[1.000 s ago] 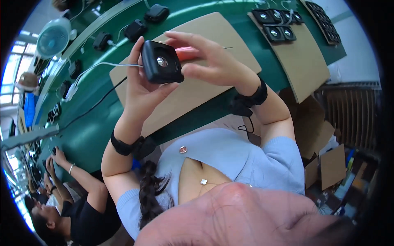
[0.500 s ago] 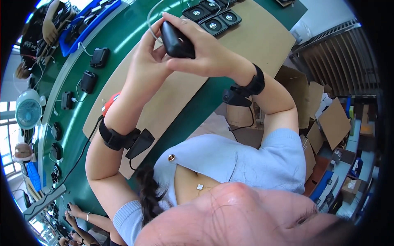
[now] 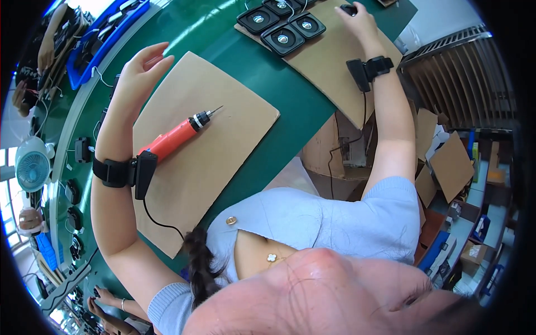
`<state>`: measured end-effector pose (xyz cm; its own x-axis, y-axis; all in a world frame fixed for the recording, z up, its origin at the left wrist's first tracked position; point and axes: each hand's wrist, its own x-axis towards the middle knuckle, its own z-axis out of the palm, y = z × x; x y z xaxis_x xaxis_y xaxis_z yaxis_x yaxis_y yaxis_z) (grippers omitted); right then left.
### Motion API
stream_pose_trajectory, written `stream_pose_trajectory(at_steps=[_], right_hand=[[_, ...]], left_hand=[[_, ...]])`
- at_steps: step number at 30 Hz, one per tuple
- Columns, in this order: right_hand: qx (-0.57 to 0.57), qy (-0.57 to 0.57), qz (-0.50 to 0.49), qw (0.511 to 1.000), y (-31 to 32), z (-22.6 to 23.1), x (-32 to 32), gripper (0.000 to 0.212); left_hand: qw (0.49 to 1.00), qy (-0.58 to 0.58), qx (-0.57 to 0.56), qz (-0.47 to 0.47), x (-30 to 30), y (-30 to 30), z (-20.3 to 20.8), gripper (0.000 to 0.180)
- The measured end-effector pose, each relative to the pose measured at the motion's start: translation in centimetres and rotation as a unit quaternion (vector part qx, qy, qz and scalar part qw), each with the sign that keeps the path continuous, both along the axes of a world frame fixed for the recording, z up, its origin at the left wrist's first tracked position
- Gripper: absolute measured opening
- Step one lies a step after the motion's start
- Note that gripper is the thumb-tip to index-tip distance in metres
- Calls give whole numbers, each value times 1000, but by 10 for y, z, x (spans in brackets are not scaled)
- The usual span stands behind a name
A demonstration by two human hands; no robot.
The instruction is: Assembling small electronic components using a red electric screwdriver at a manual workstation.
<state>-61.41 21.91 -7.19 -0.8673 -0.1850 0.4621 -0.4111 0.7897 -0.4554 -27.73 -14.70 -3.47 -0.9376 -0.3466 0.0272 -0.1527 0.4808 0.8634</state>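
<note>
My left hand (image 3: 146,68) is over the left side of the green table, fingers stretched out and nothing visible in it. Behind its wrist a dark device (image 3: 115,84) is partly hidden. Stretched to the far right, my right hand (image 3: 362,27) pinches a small black part (image 3: 350,9) above a cardboard sheet (image 3: 335,70); its exact kind cannot be made out. Between my arms, a red electric screwdriver (image 3: 177,135) lies on another cardboard sheet (image 3: 223,151), its bit pointing away and right. Several black square speaker-like units (image 3: 282,39) sit left of my right hand.
A blue tray (image 3: 75,70) of dark parts stands at the far left. Black devices with white cables (image 3: 82,149) line the table there, near a small fan (image 3: 32,167). Open cardboard boxes (image 3: 451,167) stand at right. Other people's hands (image 3: 106,298) work at lower left.
My hands have parted: the left moved left and released the black device, the right reached far right and now pinches a small black part. The cardboard sheets now show separately, the screwdriver uncovered.
</note>
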Motion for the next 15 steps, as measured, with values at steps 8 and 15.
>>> stream_pose_trajectory(at_steps=[8,15], right_hand=[[43,-109,128,985,-36,6,18,65],[91,36,78,992,-35,-64,-44,48]], left_hand=[[995,-51,-80,28,5,-18,-18,50],[996,-42,-68,39,18,-22,-19,50]])
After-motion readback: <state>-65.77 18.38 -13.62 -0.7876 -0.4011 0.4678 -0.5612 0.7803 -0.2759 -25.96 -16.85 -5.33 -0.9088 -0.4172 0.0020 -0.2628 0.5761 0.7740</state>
